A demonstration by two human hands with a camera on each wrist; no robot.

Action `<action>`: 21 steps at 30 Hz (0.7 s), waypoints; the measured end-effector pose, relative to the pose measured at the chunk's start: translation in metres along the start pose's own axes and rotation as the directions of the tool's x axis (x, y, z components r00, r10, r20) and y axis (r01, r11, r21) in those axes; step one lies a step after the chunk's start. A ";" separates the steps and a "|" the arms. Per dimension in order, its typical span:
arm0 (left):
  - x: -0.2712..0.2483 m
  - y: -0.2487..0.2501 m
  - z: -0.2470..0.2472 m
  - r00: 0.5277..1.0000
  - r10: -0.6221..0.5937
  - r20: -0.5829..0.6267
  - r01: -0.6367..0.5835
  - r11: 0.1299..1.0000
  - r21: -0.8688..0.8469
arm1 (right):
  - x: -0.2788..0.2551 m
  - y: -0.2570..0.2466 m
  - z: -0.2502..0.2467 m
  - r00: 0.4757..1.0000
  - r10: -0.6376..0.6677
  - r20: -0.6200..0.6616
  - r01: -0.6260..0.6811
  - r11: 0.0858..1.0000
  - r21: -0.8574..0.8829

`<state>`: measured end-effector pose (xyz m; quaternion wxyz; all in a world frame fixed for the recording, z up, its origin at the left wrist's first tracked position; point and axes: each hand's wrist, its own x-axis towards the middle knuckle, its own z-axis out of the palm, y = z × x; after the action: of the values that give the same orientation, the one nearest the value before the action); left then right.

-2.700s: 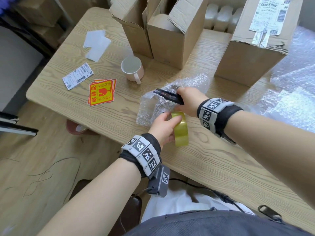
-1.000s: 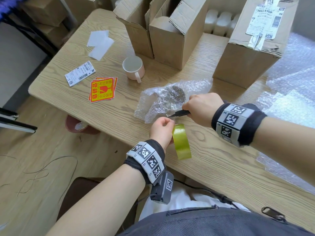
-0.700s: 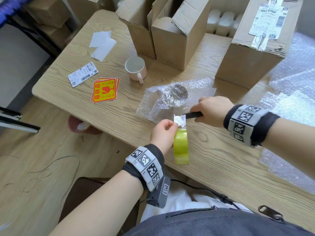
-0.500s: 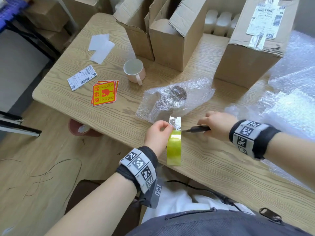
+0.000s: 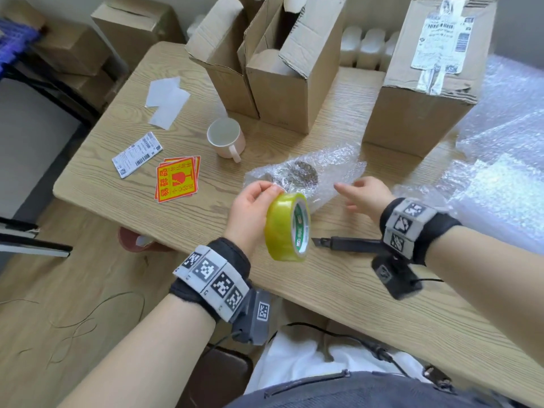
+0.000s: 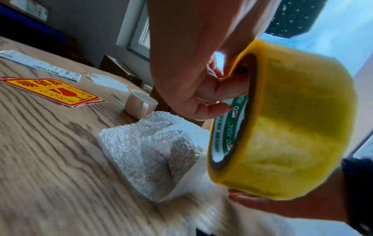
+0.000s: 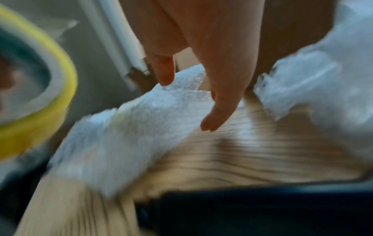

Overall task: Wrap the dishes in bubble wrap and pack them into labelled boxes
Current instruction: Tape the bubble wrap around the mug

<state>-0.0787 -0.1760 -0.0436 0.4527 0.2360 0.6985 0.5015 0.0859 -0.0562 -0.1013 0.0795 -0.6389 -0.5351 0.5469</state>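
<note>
The yellow stickers (image 5: pixel 177 179) on the table carry red Chinese characters and a broken wineglass sign. The small white slip (image 5: pixel 137 154) beside them bears barcodes, its print too small to read. The tape roll (image 5: pixel 288 227) has a green-and-white core label, not legible. The big box's shipping label (image 5: pixel 440 42) shows barcodes, unreadable.

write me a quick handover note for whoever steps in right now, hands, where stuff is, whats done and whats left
Left hand grips the yellow tape roll, raised above the table.
Right hand is open, holding nothing, reaching toward the bubble-wrapped bundle.
Utility knife lies on the table near the right wrist.
Done: one dish is wrapped.
Left: tape that bundle, wrap the bare mug, box both in the open cartons, and stick on the fragile stickers.
</note>
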 end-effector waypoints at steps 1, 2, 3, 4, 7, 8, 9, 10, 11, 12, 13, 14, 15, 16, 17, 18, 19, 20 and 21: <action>0.007 0.004 0.001 1.000 -0.024 -0.007 0.023 0.998 -0.050 | 0.005 -0.006 0.000 0.994 0.105 0.032 -0.110 0.966 0.235; 0.014 0.009 0.001 0.999 -0.052 -0.010 0.051 0.994 -0.100 | 0.008 -0.011 0.000 0.981 0.179 0.080 -0.196 0.899 0.391; 0.020 0.013 0.002 0.997 -0.083 -0.004 0.081 0.987 -0.139 | 0.011 -0.015 0.000 0.967 0.223 0.122 -0.254 0.848 0.466; 0.026 0.016 0.004 0.993 -0.114 0.016 0.115 0.980 -0.162 | 0.012 -0.019 0.001 0.958 0.244 0.153 -0.288 0.822 0.490; 0.041 0.019 0.007 0.977 -0.178 0.115 0.193 0.971 -0.139 | 0.024 -0.021 0.007 0.959 0.253 0.128 -0.282 0.820 0.498; 0.044 0.020 0.007 0.972 -0.191 0.139 0.208 0.970 -0.122 | 0.027 -0.021 0.009 0.963 0.250 0.100 -0.266 0.827 0.495; 0.047 0.020 0.007 0.966 -0.206 0.157 0.225 0.968 -0.114 | 0.031 -0.020 0.012 0.966 0.249 0.073 -0.252 0.834 0.491; 0.049 0.019 0.005 0.960 -0.225 0.170 0.246 0.962 -0.119 | 0.033 -0.021 0.014 0.968 0.244 0.050 -0.237 0.837 0.493; 0.051 0.019 0.004 0.953 -0.242 0.181 0.268 0.954 -0.137 | 0.035 -0.021 0.017 0.973 0.231 0.029 -0.214 0.842 0.495; 0.052 0.019 0.002 0.947 -0.258 0.193 0.290 0.944 -0.160 | 0.036 -0.021 0.020 0.979 0.205 0.007 -0.183 0.856 0.483; 0.054 0.017 0.001 0.940 -0.273 0.205 0.310 0.933 -0.182 | 0.036 -0.022 0.022 0.985 0.174 -0.019 -0.149 0.892 0.427; 0.055 0.017 -0.001 0.934 -0.284 0.217 0.328 0.924 -0.199 | 0.036 -0.023 0.024 0.990 0.130 -0.048 -0.107 0.937 0.334; 0.057 0.015 -0.002 0.928 -0.294 0.228 0.342 0.916 -0.210 | 0.036 -0.023 0.027 0.993 0.073 -0.091 -0.050 0.970 0.238; 0.059 0.015 -0.004 0.923 -0.302 0.238 0.353 0.910 -0.216 | 0.032 -0.026 0.029 0.991 0.007 -0.133 0.013 0.990 0.144; 0.060 0.015 -0.005 0.920 -0.306 0.246 0.361 0.906 -0.220 | 0.028 -0.027 0.031 0.985 -0.058 -0.162 0.067 0.997 0.049; 0.061 0.015 -0.006 0.917 -0.310 0.252 0.367 0.903 -0.222 | 0.026 -0.027 0.034 0.973 -0.140 -0.182 0.132 0.990 -0.051; 0.062 0.015 -0.006 0.913 -0.314 0.258 0.373 0.900 -0.225 | 0.023 -0.027 0.035 0.959 -0.217 -0.181 0.191 0.970 -0.152; 0.063 0.015 -0.007 0.911 -0.318 0.263 0.379 0.897 -0.228 | 0.020 -0.028 0.036 0.942 -0.292 -0.164 0.251 0.940 -0.231; 0.063 0.014 -0.007 0.908 -0.322 0.267 0.384 0.894 -0.231 | 0.017 -0.028 0.038 0.921 -0.364 -0.138 0.317 0.907 -0.277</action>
<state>-0.1169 -0.1248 -0.0547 0.6402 0.0929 0.5974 0.4739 0.0368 -0.0495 -0.1077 0.1429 -0.5884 -0.6934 0.3904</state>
